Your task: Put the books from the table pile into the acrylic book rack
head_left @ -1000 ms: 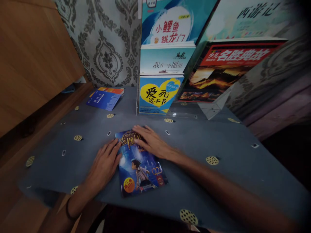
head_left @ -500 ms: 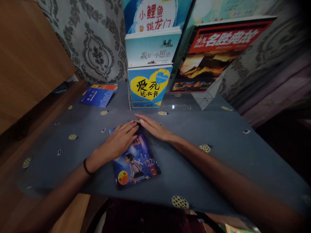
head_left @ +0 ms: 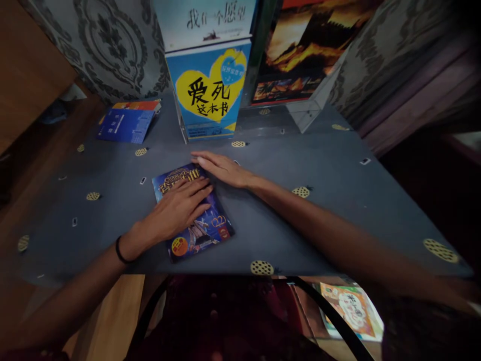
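Observation:
A blue paperback book point(head_left: 215, 223) with gold lettering and a cartoon figure lies closed on the table, slightly turned. My left hand point(head_left: 176, 209) rests flat across the middle of its cover, fingers stretched out, hiding part of the title and the figure. At the book's top right corner is my right hand point(head_left: 224, 171), its fingers extended together and reaching over the corner. Its palm side faces down and cannot be seen. Neither hand grips anything.
Behind the hands, a clear stand holds a blue-and-yellow book point(head_left: 210, 93) and others. Another blue booklet point(head_left: 128, 123) lies at the back left of the grey pineapple-patterned tablecloth point(head_left: 270, 230). Below the front edge, right, sits a colourful book point(head_left: 351, 311).
The view has tipped downward. My left hand has slid from the book's top edge down onto the middle of its cover, uncovering the title. My right hand stays by the top corner.

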A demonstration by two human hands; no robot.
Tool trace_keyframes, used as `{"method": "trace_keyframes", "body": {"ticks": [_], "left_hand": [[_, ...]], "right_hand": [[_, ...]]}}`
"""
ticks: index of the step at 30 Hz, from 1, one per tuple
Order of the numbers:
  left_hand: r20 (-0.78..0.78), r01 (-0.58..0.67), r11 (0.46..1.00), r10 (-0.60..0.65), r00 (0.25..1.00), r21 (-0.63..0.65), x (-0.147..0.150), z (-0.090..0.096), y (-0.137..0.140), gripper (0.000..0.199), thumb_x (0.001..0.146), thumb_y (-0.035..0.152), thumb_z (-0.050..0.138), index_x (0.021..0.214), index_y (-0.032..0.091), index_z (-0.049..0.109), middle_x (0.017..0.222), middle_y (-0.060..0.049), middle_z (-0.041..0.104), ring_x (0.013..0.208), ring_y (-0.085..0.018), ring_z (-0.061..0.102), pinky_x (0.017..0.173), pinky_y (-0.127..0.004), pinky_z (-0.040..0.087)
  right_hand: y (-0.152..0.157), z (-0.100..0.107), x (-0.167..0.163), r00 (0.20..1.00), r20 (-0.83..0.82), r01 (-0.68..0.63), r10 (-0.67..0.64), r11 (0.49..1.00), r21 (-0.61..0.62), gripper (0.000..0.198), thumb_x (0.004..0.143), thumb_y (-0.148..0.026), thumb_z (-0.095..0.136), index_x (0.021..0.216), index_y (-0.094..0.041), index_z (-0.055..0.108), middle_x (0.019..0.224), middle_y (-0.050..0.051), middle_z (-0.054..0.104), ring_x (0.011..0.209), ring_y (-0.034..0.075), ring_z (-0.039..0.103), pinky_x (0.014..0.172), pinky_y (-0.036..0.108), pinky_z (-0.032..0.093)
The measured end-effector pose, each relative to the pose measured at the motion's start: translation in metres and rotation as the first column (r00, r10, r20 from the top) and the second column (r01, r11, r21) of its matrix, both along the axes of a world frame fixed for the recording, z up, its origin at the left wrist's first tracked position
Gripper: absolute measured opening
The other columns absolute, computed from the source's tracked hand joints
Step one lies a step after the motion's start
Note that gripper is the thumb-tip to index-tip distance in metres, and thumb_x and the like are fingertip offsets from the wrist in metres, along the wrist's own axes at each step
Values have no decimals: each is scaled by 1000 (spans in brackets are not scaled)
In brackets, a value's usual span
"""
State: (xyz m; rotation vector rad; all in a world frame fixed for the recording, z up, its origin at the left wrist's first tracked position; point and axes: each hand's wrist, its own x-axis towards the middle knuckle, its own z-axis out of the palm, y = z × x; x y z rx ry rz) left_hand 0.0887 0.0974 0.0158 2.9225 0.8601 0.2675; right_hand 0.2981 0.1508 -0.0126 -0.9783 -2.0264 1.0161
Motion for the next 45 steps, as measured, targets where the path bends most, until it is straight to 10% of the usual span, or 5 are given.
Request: {"method": "trace_keyframes", "body": {"ticks": [21, 31, 34, 37, 45], "left_hand": [[-77, 237, 959, -251, 965, -155, 1, 14, -46, 38, 106, 27, 40, 139, 35, 58, 151, -7, 53, 143, -28, 44, 117, -61, 31], [63, 167, 964, -157, 986, -206, -21, -5, -9, 40, 106, 32, 39, 141, 24, 56, 152, -7, 52, 146, -22, 42, 125, -48, 25], [49, 123, 971, -115, 992, -205, -29, -13, -6, 43, 105, 36, 42, 145, 24, 52, 155, -5, 49, 149, -21, 37, 126, -47, 21], [43, 104, 974, -97, 994, -204, -31, -16, -8, 44, 106, 33, 39, 149, 28, 46, 160, -1, 43, 151, -18, 33, 127, -44, 18], [96, 123, 983, -111, 989, -138, -29, -18, -10, 41, 105, 29, 42, 144, 29, 50, 156, -1, 48, 148, -17, 39, 126, -45, 23]], "right_hand": [[-2, -6, -3, 995, 92, 17, -28, 993, 113, 57, 104, -58, 32, 141, -21, 54, 148, 9, 57, 137, 23, 52, 117, 45, 36], [-54, 10, -12, 974, 125, 156, -190, 957, 244, 52, 105, -48, 34, 142, -17, 54, 151, 13, 53, 146, 26, 41, 123, 52, 26], [-112, 16, -25, 979, 196, -46, -57, 873, 485, 41, 106, -32, 37, 136, -15, 59, 146, 14, 58, 144, 23, 44, 125, 51, 24], [-163, 12, -46, 910, 332, -390, 248, 785, 481, 42, 105, -35, 45, 140, -16, 55, 148, 13, 57, 146, 22, 42, 125, 48, 26], [-185, 9, -68, 825, 457, -456, 333, 870, 189, 76, 97, -54, 56, 153, -6, 37, 161, 20, 33, 154, 29, 21, 127, 49, 23]]}}
